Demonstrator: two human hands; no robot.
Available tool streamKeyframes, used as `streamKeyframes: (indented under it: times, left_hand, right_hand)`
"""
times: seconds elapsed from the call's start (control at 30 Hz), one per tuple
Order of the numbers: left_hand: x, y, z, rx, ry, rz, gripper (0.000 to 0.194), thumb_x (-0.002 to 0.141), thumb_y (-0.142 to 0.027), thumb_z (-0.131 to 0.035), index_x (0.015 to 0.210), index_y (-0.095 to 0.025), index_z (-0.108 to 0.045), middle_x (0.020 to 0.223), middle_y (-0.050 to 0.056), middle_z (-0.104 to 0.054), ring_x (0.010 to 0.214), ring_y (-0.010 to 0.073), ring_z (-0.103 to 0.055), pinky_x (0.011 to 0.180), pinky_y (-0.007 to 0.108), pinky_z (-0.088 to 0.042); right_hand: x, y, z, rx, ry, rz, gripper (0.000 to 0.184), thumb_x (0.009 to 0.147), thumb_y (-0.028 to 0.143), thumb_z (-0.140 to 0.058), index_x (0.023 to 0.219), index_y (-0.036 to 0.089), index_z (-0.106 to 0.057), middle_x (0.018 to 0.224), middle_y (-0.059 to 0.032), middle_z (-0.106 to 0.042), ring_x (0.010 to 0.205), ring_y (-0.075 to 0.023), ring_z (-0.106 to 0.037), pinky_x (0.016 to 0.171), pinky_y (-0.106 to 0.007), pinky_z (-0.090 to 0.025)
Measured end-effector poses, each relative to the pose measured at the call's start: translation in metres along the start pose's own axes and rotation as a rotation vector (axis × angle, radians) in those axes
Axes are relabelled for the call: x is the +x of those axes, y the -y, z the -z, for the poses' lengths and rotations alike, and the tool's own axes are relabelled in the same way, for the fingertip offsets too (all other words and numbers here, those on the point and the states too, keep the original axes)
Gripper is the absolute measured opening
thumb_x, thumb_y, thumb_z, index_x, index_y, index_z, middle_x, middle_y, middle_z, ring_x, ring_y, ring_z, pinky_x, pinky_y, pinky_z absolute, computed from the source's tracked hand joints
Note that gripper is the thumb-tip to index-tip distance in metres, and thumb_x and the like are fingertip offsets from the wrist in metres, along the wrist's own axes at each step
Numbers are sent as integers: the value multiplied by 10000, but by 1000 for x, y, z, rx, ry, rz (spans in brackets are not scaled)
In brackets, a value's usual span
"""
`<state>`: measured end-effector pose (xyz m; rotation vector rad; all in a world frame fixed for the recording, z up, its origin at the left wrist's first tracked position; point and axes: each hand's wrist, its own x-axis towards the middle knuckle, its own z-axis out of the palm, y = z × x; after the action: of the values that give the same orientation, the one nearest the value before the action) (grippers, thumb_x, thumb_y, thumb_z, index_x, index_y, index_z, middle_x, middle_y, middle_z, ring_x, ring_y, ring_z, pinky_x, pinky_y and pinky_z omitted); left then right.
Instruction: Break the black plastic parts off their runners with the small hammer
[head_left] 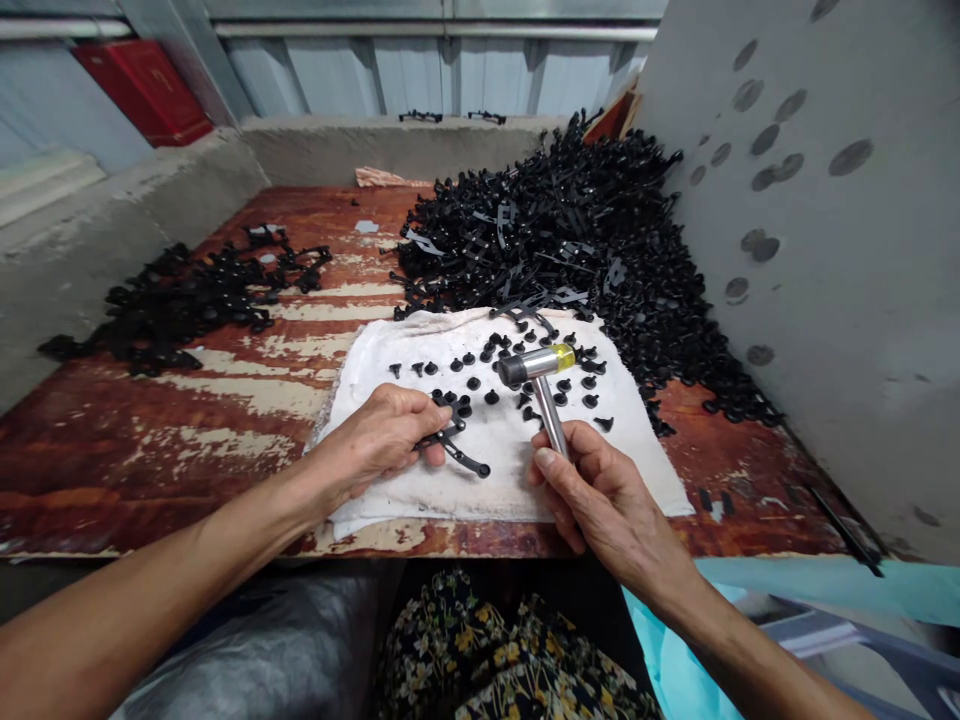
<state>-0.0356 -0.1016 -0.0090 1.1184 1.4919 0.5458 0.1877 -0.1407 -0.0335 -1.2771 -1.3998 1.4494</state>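
My left hand [397, 430] pinches a black plastic bracket [466, 458] with slotted, curved arms, held over the white cloth [375, 490]. My right hand [592, 475] is wrapped around the metal handle of a small mallet [541, 366]. Its head has one black face and one yellow face, and it is raised above the cloth to the right of the bracket. Several small black mushroom-shaped caps [491, 397] lie scattered on the cloth around and behind both hands.
A big heap of black plastic parts [540, 230] fills the back right. A smaller pile of black brackets [195, 300] lies at the left on the worn red tabletop [247, 430]. A grey panel [817, 280] stands along the right; a low concrete wall [322, 155] borders the back.
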Motion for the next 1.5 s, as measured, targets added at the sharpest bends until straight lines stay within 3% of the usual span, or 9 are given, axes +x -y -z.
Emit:
streamKeyframes:
  times: [0.23,0.37,0.43,0.57,0.87,1.0,1.13,1.27,1.5]
  left_hand:
    - [4,2,4,66,20,-17,337,807,-419,-625,591,-162,-597,496,10,-547,324,30,-224,360,224,-93]
    - [1,-4,4,91,11,-35,361,796,-400,-632,524,-171,-569,373,-44,-363,316,43,-207,362,226,-89]
    - [0,-7,4,78,16,7,356,801,-392,-615,524,-176,-559,388,-32,-400,309,42,-200,361,234,-80]
    - [1,-10,4,85,5,57,322,792,-364,-603,534,-182,-537,505,23,-565,308,39,-221,362,250,-81]
    - [4,2,8,87,58,16,301,815,-399,-587,606,-182,-577,530,8,-561,322,42,-225,364,249,-91]
    - [0,1,8,63,86,-32,333,834,-409,-568,599,-172,-575,495,-2,-519,331,40,-217,369,245,-90]
    - [1,2,8,48,87,-28,330,825,-413,-581,602,-170,-580,476,-8,-507,325,39,-222,364,237,-93]
    - [4,4,6,73,73,-30,320,811,-397,-589,581,-174,-587,464,-1,-524,315,50,-256,351,239,-122]
    - [4,1,2,98,39,-3,295,801,-349,-593,564,-175,-579,449,1,-534,298,57,-299,329,226,-155]
  right_hand:
    - [-4,13,2,-335,-16,200,408,960,297,-422,1337,164,-502,798,-39,-670,672,-163,-610,675,-308,-537]
    - [4,11,8,-521,-17,403,455,946,206,-411,1390,196,-514,1211,-117,-688,1092,-220,-650,977,-414,-496]
    - [7,9,11,-581,5,473,478,934,158,-409,1396,212,-518,1327,-111,-639,1186,-222,-615,1022,-423,-475]
    - [9,11,11,-657,19,544,519,917,104,-399,1411,213,-513,1208,-114,-695,1065,-217,-671,924,-390,-544]
    - [7,22,8,-867,27,621,561,903,71,-364,1440,181,-483,812,-80,-629,669,-192,-602,672,-355,-559]
    - [4,22,8,-805,-97,662,631,914,61,-357,1521,234,-340,874,-80,-607,710,-191,-571,670,-324,-537]
    - [5,19,8,-969,9,641,656,849,52,-370,1479,224,-425,778,-53,-576,517,-156,-473,478,-278,-465]
    - [3,15,7,-868,-76,644,667,877,43,-355,1513,246,-361,850,-73,-597,613,-174,-546,569,-297,-510]
    - [4,8,10,-948,42,520,662,848,57,-374,1494,205,-391,894,-101,-634,559,-171,-533,561,-334,-510]
